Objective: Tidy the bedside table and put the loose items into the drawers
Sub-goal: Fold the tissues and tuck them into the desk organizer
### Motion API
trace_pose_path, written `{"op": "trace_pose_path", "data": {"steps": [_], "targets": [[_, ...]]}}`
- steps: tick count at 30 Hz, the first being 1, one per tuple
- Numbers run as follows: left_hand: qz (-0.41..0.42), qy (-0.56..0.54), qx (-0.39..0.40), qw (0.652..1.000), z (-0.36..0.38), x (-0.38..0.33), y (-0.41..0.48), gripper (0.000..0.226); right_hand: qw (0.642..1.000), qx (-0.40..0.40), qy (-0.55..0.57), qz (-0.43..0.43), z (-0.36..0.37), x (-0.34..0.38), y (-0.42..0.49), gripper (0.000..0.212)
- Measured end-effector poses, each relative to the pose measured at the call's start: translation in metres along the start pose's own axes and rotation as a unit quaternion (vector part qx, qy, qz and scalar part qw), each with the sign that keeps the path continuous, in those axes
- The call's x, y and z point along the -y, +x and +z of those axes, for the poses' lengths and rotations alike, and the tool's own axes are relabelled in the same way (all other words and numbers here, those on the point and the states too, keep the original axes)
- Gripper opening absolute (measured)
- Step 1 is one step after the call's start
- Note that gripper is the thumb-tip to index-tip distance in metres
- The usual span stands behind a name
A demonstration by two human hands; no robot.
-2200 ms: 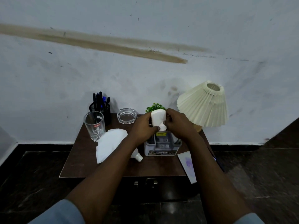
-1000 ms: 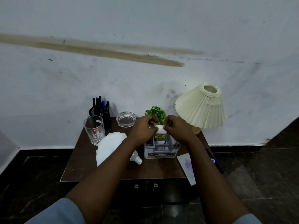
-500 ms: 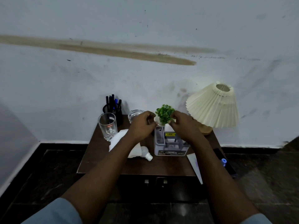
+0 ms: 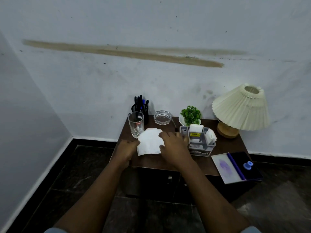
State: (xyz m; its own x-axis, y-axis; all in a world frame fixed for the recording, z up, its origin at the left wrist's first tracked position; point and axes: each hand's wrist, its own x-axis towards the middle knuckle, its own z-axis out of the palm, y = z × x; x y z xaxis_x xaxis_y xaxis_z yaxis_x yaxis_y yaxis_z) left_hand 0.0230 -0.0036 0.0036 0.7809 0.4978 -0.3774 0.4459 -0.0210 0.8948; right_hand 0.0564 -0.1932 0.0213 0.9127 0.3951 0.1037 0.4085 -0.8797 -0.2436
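I'm on the loose-items step. The white sheet (image 4: 149, 143) lies near the front-left corner of the tabletop (image 4: 224, 146), just in front of the glass (image 4: 136, 123). My left hand (image 4: 127, 149) touches its left edge and my right hand (image 4: 174, 146) rests over its right edge. I cannot tell whether either is pinching it. Next, I judge, comes a firm hold, a lift clear of the glass, then a free hand for the drawers (image 4: 170, 178).

Ashtray (image 4: 162, 117) between glass (image 4: 136, 124) and plant (image 4: 191, 115)
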Motion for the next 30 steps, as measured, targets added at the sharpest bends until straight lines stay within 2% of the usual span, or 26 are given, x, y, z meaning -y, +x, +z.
{"op": "trace_pose_path", "data": {"steps": [3,5,9,11,12,14,15,16,18,20,22,24,27,30], "targets": [[-0.050,-0.037,0.022,0.998,0.009,-0.007,0.004,0.008,0.998,0.017,-0.042,-0.037,0.013,0.002,0.004,0.056],[-0.066,-0.062,0.019,0.996,0.014,-0.009,0.005,0.022,0.997,0.027,-0.040,-0.054,0.020,0.004,0.008,0.063],[-0.053,-0.204,0.035,0.977,0.024,-0.017,-0.001,0.044,0.995,0.045,0.077,-0.043,0.020,0.007,0.016,0.076],[-0.041,-0.255,0.049,0.965,0.028,-0.026,-0.004,0.048,0.987,0.041,0.153,-0.026,0.017,0.008,0.019,0.070],[-0.031,-0.277,0.052,0.959,0.030,-0.031,-0.004,0.050,0.969,0.045,0.242,-0.010,0.013,0.007,0.020,0.063],[-0.009,-0.322,0.049,0.945,0.032,-0.041,-0.010,0.054,0.892,0.055,0.448,0.026,0.004,0.005,0.023,0.049],[0.001,-0.342,0.047,0.938,0.032,-0.043,-0.015,0.057,0.856,0.054,0.514,0.034,0.001,0.003,0.023,0.044],[0.014,-0.359,0.049,0.932,0.031,-0.043,-0.019,0.061,0.834,0.044,0.549,0.030,-0.001,0.001,0.024,0.039],[0.041,-0.379,0.068,0.922,0.030,-0.039,-0.025,0.071,0.814,0.021,0.581,0.010,-0.006,0.001,0.022,0.028],[0.068,-0.385,0.097,0.915,0.033,-0.038,-0.027,0.078,0.814,-0.007,0.581,-0.012,-0.009,0.001,0.021,0.020],[0.084,-0.392,0.108,0.910,0.037,-0.042,-0.029,0.080,0.816,-0.031,0.576,-0.024,-0.009,-0.001,0.020,0.020],[0.065,-0.414,0.116,0.901,0.038,-0.046,-0.029,0.085,0.797,-0.047,0.603,-0.007,-0.011,-0.003,0.017,0.022],[0.023,-0.461,0.143,0.876,0.040,-0.050,-0.027,0.085,0.729,-0.022,0.681,0.059,-0.015,-0.006,0.017,0.020],[0.010,-0.477,0.164,0.864,0.044,-0.052,-0.027,0.075,0.616,-0.005,0.779,0.117,-0.021,-0.005,0.018,0.029]]}}
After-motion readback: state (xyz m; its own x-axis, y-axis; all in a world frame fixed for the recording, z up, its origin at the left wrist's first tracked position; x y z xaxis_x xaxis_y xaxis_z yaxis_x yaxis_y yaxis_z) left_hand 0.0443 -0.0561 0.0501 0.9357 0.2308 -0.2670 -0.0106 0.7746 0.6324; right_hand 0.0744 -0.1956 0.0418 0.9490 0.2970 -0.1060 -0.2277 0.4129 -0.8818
